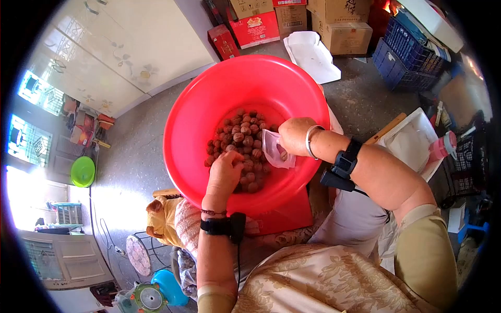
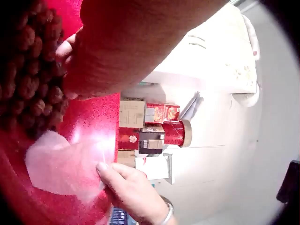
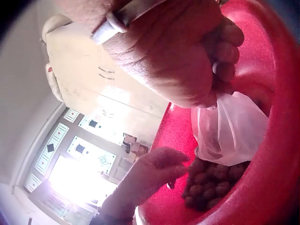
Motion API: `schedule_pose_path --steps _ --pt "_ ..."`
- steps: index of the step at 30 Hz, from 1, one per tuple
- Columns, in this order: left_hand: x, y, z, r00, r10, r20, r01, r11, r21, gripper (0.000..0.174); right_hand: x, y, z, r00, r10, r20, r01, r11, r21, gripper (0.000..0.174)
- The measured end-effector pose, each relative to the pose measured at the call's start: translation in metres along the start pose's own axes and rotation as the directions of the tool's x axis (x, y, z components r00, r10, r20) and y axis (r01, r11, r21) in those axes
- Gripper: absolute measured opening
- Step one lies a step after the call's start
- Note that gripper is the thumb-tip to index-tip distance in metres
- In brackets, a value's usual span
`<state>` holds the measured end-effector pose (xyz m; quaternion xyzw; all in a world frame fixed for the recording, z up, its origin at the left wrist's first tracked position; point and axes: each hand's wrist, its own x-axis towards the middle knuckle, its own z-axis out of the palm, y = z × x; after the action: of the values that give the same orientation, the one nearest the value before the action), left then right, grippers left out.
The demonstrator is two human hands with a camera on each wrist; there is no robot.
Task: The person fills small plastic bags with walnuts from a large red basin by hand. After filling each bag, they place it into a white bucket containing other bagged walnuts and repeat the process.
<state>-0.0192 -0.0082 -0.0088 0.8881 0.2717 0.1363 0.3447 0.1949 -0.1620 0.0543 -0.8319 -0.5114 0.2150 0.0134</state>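
A large red plastic basin (image 1: 195, 104) holds a heap of brown walnuts (image 1: 248, 136). My left hand (image 1: 224, 175) reaches down into it, its bent fingers among the walnuts at the near left of the heap. In the left wrist view the fingertips touch the walnuts (image 2: 29, 86); I cannot tell whether they hold one. My right hand (image 1: 296, 135) pinches the edge of a thin, clear plastic bag (image 1: 271, 148) over the right part of the basin. The bag (image 3: 229, 129) hangs beside the heap, and one walnut (image 1: 284, 155) shows through its lower corner.
Cardboard boxes (image 1: 342, 31) and a white tray (image 1: 312, 55) lie beyond the basin. Blue crates (image 1: 404, 57) stand at the far right, with a white box (image 1: 417, 138) nearer. A cream cabinet (image 1: 120, 47) is at the left, and a round stool (image 1: 138, 254) stands at the lower left.
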Motion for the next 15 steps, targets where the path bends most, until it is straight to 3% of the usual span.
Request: schedule_pose_path --steps 2,3,5,9,15 --pt "-0.002 -0.023 0.003 0.977 0.074 0.200 -0.117 0.970 0.214 0.030 0.003 0.001 0.002 0.998 -0.006 0.065 0.012 0.996 -0.086 0.026" --pt "-0.005 -0.020 0.003 0.977 0.075 0.201 -0.119 0.969 0.215 0.030 0.003 0.000 0.002 0.998 -0.005 0.064 0.011 0.996 -0.084 0.026" --pt "-0.014 -0.011 0.003 0.939 -0.005 0.343 -0.076 0.971 0.225 0.020 0.000 -0.002 0.001 0.998 -0.006 0.056 0.008 0.999 -0.047 0.026" --pt "-0.017 -0.029 0.015 0.938 0.069 0.341 -0.147 0.967 0.209 0.020 0.001 -0.004 0.002 0.999 0.006 0.054 -0.003 0.999 -0.049 0.026" --pt "-0.005 -0.049 0.025 0.917 0.068 0.392 -0.237 0.885 0.400 0.014 0.001 -0.004 0.001 0.998 -0.005 0.057 0.008 0.998 -0.058 0.030"
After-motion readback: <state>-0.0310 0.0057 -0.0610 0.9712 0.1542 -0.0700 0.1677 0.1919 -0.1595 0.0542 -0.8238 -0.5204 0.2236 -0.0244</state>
